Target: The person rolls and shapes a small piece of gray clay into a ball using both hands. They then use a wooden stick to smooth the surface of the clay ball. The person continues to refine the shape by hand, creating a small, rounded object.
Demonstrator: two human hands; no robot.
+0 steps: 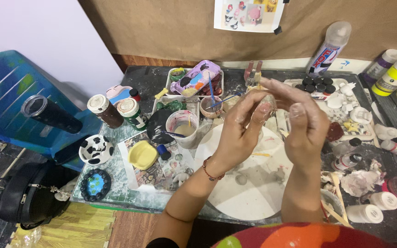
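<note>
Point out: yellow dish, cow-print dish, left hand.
yellow dish [142,154], head view, on its inner hollow.
cow-print dish [96,149], head view, on its spotted centre.
left hand [239,133], head view, on the back of the hand.

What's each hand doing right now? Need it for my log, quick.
Left hand: pinched on a small pale lump.
Right hand: fingers touching the same lump; grip cannot be told.

A dark, paint-smeared table [272,76] carried it all: a round white board [249,193] up front, a yellow dish [142,155], a cow-spotted bowl [95,149], a cup of water [182,126], a purple palette [197,78], and paint bottles [394,76] crowding the right edge.
</note>
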